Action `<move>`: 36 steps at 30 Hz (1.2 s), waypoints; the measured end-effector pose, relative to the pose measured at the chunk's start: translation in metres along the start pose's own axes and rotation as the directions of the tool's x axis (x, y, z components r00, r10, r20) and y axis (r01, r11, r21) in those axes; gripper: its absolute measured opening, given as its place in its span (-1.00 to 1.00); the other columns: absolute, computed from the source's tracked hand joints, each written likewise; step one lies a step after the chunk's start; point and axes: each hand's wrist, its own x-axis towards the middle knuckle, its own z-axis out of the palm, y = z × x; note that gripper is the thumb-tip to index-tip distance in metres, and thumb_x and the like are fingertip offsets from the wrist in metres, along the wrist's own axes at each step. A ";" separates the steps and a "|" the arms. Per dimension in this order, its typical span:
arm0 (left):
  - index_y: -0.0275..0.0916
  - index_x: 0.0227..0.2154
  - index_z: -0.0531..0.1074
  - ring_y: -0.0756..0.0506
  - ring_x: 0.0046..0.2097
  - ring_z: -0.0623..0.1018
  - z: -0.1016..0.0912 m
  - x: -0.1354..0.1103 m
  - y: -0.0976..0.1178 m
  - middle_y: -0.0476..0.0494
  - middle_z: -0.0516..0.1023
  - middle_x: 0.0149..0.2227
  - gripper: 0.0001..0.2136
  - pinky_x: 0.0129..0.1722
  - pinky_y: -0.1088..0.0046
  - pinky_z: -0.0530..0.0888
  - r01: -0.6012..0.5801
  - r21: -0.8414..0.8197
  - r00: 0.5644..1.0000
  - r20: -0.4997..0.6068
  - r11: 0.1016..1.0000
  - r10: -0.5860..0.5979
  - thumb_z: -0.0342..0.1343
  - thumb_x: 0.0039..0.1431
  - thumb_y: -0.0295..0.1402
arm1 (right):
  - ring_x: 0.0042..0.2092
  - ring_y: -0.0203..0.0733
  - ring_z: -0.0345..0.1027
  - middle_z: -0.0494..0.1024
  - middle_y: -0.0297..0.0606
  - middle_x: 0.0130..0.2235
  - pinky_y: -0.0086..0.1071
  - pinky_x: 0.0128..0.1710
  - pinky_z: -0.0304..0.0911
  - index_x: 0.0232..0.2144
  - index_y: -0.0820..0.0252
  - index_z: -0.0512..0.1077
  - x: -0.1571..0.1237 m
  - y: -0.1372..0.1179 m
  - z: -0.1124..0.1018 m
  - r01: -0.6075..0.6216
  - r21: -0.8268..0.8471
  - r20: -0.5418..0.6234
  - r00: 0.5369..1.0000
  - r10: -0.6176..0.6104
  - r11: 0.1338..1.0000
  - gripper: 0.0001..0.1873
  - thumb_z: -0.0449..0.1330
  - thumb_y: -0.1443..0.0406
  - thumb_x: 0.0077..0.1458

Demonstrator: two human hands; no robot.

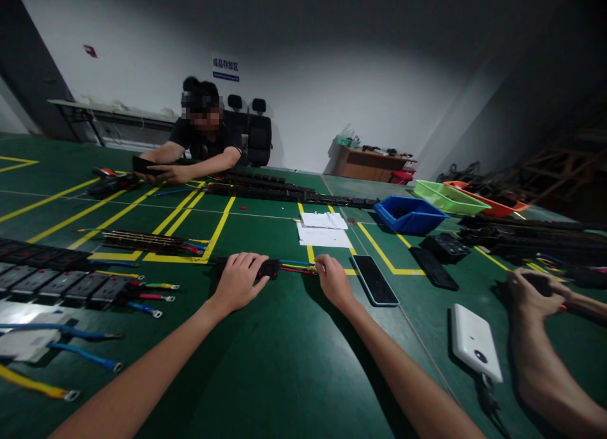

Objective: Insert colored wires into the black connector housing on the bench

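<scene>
My left hand (239, 281) lies over a small black socket block (269, 269), its fingers curled across the top and the thumb along the near side. Out of the block's right end run blue, red and yellow wires (296, 267). Their far ends meet the fingertips of my right hand (333, 281), which pinch them close to the table. Small metal terminals seem to sit at those fingertips, partly covered. Most of the block's left part is hidden under my left hand.
Rows of socket strips (71, 287) with lugged wires lie left. Papers (325, 236), a phone (374, 279), a white power bank (475, 342) and a blue bin (410, 214) are on the right. A co-worker's hands (535, 293) work far right; another person (203, 135) leans in opposite.
</scene>
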 end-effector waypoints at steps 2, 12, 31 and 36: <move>-0.18 0.14 0.36 -0.26 0.07 0.45 0.000 0.000 0.000 -0.24 0.50 0.04 -0.61 0.10 0.06 0.31 -0.002 0.007 1.000 0.005 1.000 0.002 0.04 0.31 -0.18 | -0.22 -0.09 0.37 0.54 -0.21 -0.27 -0.29 -0.23 0.22 -0.20 0.13 0.41 0.000 0.002 0.000 -0.010 0.035 -0.003 1.000 0.010 0.999 -0.81 -0.01 0.30 0.35; -0.17 0.13 0.36 -0.27 0.07 0.45 0.001 0.001 0.000 -0.24 0.51 0.03 -0.61 0.10 0.05 0.31 0.003 -0.001 1.000 0.000 1.000 -0.003 0.04 0.30 -0.18 | -0.25 -0.10 0.33 0.51 -0.21 -0.34 -0.28 -0.23 0.20 -0.34 0.13 0.47 0.000 0.004 0.002 0.038 -0.071 0.029 0.999 -0.036 0.997 -0.80 0.06 0.35 0.28; -0.17 0.12 0.37 -0.27 0.07 0.45 0.001 0.001 0.000 -0.25 0.51 0.03 -0.61 0.10 0.05 0.31 0.012 0.003 1.000 -0.008 1.000 -0.012 0.04 0.30 -0.18 | -0.23 -0.10 0.39 0.53 -0.18 -0.28 -0.27 -0.24 0.30 -0.25 0.14 0.49 0.001 -0.001 -0.005 0.067 0.123 -0.026 0.998 -0.065 0.990 -0.83 0.08 0.30 0.28; -0.17 0.13 0.37 -0.28 0.07 0.44 0.001 0.001 0.000 -0.27 0.51 0.04 -0.62 0.09 0.04 0.30 0.007 0.005 1.000 -0.003 1.000 -0.007 0.01 0.30 -0.18 | -0.25 -0.13 0.40 0.53 -0.18 -0.27 -0.29 -0.23 0.32 -0.17 0.14 0.45 -0.002 -0.005 -0.005 0.078 0.101 -0.060 0.996 -0.072 0.992 -0.82 0.06 0.30 0.27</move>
